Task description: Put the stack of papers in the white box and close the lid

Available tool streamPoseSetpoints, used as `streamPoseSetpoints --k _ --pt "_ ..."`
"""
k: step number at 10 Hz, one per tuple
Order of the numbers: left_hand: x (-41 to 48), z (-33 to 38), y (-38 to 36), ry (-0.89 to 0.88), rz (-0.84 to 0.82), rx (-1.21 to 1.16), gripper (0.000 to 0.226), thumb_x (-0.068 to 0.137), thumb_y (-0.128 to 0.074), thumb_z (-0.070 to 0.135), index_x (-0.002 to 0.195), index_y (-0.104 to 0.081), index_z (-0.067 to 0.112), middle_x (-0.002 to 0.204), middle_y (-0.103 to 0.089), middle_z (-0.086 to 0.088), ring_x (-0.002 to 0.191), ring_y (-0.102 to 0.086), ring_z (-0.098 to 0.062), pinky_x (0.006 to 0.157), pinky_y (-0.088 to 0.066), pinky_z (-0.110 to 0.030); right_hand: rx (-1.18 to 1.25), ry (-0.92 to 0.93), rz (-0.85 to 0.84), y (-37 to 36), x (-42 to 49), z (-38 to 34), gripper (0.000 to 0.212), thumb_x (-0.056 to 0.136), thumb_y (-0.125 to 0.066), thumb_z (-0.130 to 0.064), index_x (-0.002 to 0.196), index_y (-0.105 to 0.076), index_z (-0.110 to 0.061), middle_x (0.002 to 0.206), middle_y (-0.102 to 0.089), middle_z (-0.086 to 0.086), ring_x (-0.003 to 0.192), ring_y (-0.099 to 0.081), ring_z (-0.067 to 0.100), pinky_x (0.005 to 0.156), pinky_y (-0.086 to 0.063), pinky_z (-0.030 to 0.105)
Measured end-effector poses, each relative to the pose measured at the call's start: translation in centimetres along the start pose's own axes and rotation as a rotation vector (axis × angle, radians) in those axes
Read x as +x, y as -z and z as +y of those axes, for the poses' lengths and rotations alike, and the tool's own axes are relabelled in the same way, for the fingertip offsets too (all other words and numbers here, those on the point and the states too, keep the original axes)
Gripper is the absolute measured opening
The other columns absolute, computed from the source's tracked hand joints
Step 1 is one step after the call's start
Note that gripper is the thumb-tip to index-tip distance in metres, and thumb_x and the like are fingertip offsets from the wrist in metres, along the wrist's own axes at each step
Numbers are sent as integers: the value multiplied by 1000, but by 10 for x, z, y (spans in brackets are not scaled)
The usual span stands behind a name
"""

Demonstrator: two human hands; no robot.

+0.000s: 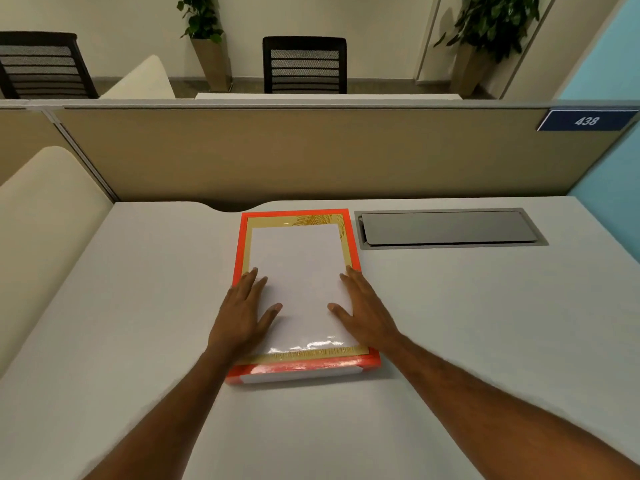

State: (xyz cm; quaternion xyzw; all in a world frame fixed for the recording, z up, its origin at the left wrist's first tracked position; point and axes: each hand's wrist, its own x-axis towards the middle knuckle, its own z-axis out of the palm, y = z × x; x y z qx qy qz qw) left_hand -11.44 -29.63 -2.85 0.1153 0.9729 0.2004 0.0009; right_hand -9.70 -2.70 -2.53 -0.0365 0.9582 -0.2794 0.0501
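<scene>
A flat box (242, 244) with an orange-red rim and a gold inner border lies on the white desk (450, 323), straight ahead. Its top shows a white rectangle (298, 271) under a glossy surface; I cannot tell whether this is the paper stack or a closed lid panel. My left hand (244, 310) lies flat on the box's left side, fingers spread, thumb on the white area. My right hand (363, 306) lies flat on the right side in the same way. Neither hand grips anything.
A grey metal cable hatch (450, 228) is set into the desk to the right of the box. A beige partition (311, 154) closes the back of the desk, with a blue sign reading 438 (587, 121). Black chairs and potted plants stand beyond.
</scene>
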Motion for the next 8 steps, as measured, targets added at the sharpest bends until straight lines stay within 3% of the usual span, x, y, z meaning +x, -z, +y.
streamPoseSetpoints --k 1,2,3,6,8 --pt "-16 2 -7 3 -18 6 76 91 -31 65 152 -30 20 164 -19 -1 151 -17 -22 121 -18 -42 -52 13 6 -10 -16 -1 76 93 -42 -58 154 -17 -21 165 -7 -2 152 -6 16 123 -8 36" --pt "-28 0 -13 2 -68 98 75 93 -24 63 155 -20 21 165 -8 0 152 -5 -19 124 -5 -38 -126 26 21 -20 -27 -2 78 93 -39 -60 154 -15 -19 165 -4 0 152 -2 17 122 1 34" --pt "-29 -1 -16 12 -78 124 74 94 -22 63 156 -17 22 165 -5 1 152 -1 -17 123 -1 -36 -168 22 19 -22 -28 0 80 92 -36 -62 155 -13 -18 165 -2 0 152 0 17 122 1 34" --pt "-37 13 -6 52 -130 131 81 90 -17 68 156 -16 21 166 -4 -1 153 0 -20 124 -3 -42 -237 0 -68 -2 -31 1 83 91 -34 -65 155 -9 -17 165 -2 3 153 2 20 123 1 40" --pt "-35 51 25 3 -29 170 79 90 -16 66 155 -18 22 166 -4 -1 153 1 -22 124 -4 -43 -314 -13 34 41 -42 6 84 90 -30 -68 155 -6 -21 165 2 2 152 6 21 120 7 39"
